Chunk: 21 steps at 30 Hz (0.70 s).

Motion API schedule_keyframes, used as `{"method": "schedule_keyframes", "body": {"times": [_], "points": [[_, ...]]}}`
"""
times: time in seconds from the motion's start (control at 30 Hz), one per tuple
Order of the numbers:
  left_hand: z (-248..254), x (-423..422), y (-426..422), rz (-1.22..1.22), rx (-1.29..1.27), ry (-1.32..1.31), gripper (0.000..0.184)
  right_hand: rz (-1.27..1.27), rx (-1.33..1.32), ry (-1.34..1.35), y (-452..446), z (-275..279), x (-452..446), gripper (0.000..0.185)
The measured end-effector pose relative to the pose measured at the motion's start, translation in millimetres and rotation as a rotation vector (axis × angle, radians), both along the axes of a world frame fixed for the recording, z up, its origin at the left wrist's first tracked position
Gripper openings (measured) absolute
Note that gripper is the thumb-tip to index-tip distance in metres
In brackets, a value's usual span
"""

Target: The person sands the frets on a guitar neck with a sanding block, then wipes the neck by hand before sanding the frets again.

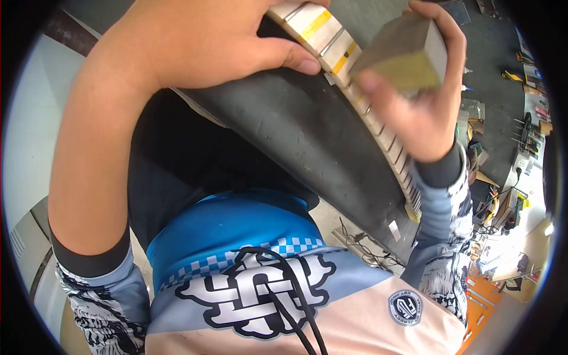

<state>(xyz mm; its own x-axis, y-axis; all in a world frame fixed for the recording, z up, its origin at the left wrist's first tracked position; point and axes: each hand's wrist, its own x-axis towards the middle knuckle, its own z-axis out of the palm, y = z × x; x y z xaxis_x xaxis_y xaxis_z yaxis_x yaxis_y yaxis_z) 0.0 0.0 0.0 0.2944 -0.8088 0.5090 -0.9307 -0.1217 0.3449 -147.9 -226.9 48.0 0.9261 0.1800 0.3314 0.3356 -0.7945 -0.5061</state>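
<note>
A guitar neck [377, 125] with a pale fretboard, metal frets and yellow strips runs from the top middle down to the right along a dark work surface. At its upper part, my left hand [195, 44] is closed around the neck, thumb pressed along the near edge; its other fingers are largely hidden. My right hand [423, 121], blurred by motion, grips a rectangular block [393, 56] between thumb and fingers. The block has greyish faces and a yellowish one, and is held over or beside the fretboard; contact cannot be made out.
The dark worktop [284, 127] lies right in front of my body. Along the far right are tools, a power socket with a plug [519, 165], and assorted parts. Cables [361, 239] hang below the worktop edge. An orange panel [476, 307] stands at lower right.
</note>
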Motion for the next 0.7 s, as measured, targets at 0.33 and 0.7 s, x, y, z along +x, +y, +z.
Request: {"method": "schedule_keyframes", "body": {"times": [0.33,0.7], "points": [[6,0,3,-0.009,0.014,-0.007,0.057,-0.009,-0.238,0.029,14,17,-2,0.098],[8,-7,6,-0.009,-0.047,-0.016,0.057,-0.124,-0.24,-0.085,14,3,11,0.096]]}}
